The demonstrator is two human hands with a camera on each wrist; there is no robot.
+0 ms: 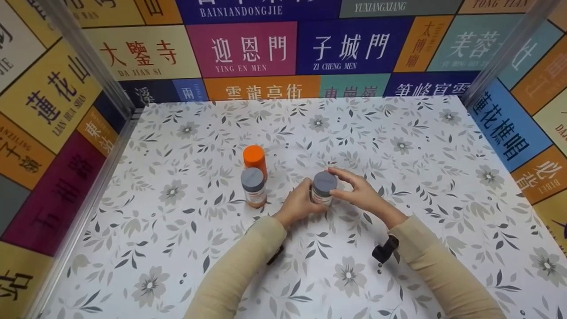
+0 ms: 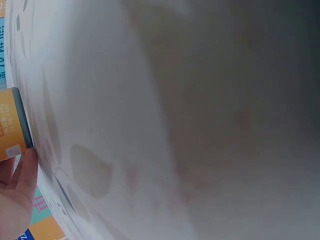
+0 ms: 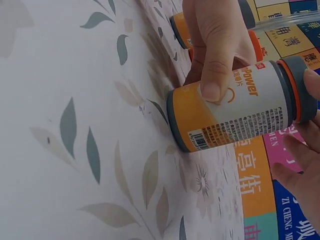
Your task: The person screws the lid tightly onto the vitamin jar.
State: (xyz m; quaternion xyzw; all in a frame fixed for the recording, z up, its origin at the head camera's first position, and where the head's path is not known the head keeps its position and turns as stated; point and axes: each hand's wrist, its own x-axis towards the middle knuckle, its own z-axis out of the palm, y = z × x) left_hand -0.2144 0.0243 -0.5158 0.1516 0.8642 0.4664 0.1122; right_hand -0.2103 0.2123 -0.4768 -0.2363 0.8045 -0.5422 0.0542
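Observation:
A supplement bottle (image 1: 322, 198) with an orange-and-white label stands upright on the table. My left hand (image 1: 297, 203) grips its body from the left, the thumb lying across the label in the right wrist view. With thumb and fingers on opposite sides, my right hand (image 1: 361, 195) pinches the grey cap (image 1: 325, 181). An orange ring (image 3: 290, 90) shows just under that cap. In the left wrist view, fingers of the left hand (image 2: 20, 195) touch the lower part of the bottle (image 2: 11, 125).
Left of the hands stand a second grey-capped bottle (image 1: 254, 188) and, just behind it, an orange-capped container (image 1: 254, 156). A floral cloth (image 1: 354, 128) covers the table. Panels with printed signs (image 1: 241, 48) rise along the back and sides.

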